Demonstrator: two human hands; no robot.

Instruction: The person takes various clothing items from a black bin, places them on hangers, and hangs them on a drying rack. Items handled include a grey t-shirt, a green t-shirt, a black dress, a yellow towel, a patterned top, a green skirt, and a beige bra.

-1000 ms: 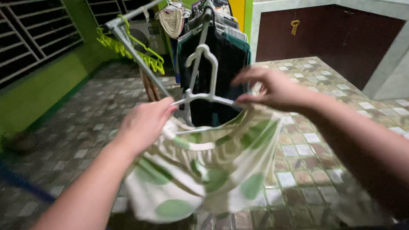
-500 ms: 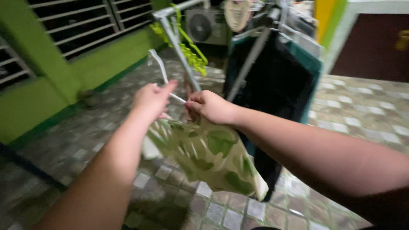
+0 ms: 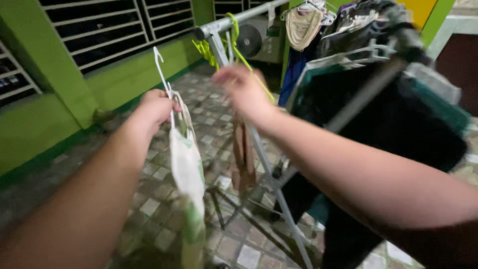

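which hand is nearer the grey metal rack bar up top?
Right. The right hand is raised just below the grey metal rack bar; the left hand sits lower and further left, holding the white plastic hanger.

Tiled floor (image 3: 164, 172), paved with small squarish tiles in mixed grey, brown and pale tones set in dark joints, running from the foreground back to the foot of a green wall (image 3: 124, 74). Standing on the floor is a metal drying rack (image 3: 279, 199): its slanted grey legs and dark cross-braces meet the tiles near the lower centre, and its horizontal top rail (image 3: 234, 20) carries hung garments, mostly dark clothes (image 3: 398, 114), together with a cluster of yellow-green hangers (image 3: 209, 47). Along the left edge, a darker green skirting band (image 3: 59, 147) marks where floor and wall join. The far corner of the floor lies in shadow; detail there cannot be made out.
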